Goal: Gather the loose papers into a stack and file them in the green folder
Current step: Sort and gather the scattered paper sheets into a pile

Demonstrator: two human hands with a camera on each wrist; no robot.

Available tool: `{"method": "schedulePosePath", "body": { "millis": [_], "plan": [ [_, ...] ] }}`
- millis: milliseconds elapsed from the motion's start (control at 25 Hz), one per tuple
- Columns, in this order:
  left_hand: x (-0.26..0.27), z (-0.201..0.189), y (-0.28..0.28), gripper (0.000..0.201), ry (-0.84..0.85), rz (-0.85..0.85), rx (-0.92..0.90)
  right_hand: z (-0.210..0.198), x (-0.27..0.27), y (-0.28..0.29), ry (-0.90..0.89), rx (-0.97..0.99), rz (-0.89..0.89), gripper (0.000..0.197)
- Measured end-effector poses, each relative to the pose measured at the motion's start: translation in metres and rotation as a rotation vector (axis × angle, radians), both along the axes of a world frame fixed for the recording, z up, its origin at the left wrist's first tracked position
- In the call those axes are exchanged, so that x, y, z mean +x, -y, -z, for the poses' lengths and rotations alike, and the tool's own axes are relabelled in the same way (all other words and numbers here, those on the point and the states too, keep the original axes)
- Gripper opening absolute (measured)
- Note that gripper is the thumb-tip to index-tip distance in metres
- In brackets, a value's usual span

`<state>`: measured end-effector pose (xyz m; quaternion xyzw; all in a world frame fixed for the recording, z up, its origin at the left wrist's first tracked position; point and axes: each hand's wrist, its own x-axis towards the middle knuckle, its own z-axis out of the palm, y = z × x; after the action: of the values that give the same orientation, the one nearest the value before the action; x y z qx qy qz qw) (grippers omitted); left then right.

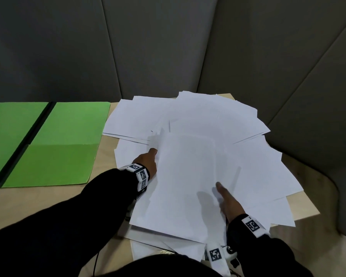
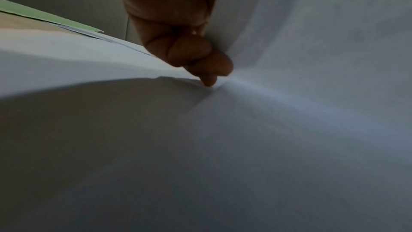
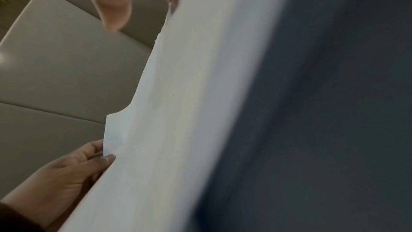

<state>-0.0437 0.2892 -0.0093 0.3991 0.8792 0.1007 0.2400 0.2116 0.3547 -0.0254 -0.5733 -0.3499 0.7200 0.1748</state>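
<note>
A sheaf of white papers (image 1: 184,176) is raised and tilted over the table. My left hand (image 1: 148,159) grips its left edge; in the left wrist view the curled fingers (image 2: 191,54) press into the sheet (image 2: 312,59). My right hand (image 1: 228,200) holds the sheaf's lower right part, thumb on top, the other fingers hidden beneath. The right wrist view shows the sheaf's edge (image 3: 178,112) with my left hand (image 3: 67,174) on it. Several loose papers (image 1: 208,116) lie fanned out under and behind the sheaf. The green folder (image 1: 68,126) lies open at the left.
The folder has an inner pocket (image 1: 58,164) on its right half. The wooden table (image 1: 38,200) shows bare between folder and papers. Grey padded wall panels (image 1: 168,47) close in behind and to the right. Some papers overhang the table's right edge (image 1: 284,218).
</note>
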Motion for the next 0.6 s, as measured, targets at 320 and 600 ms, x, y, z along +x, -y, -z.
{"method": "schedulePosePath", "body": {
  "millis": [320, 600],
  "plan": [
    [-0.001, 0.006, 0.002, 0.041, 0.168, -0.045, 0.059, 0.001, 0.002, 0.007, 0.228, 0.284, -0.18, 0.017],
    [-0.059, 0.005, 0.01, 0.041, 0.266, -0.281, 0.232, -0.011, 0.018, 0.01, 0.185, 0.365, -0.182, 0.008]
  ]
}}
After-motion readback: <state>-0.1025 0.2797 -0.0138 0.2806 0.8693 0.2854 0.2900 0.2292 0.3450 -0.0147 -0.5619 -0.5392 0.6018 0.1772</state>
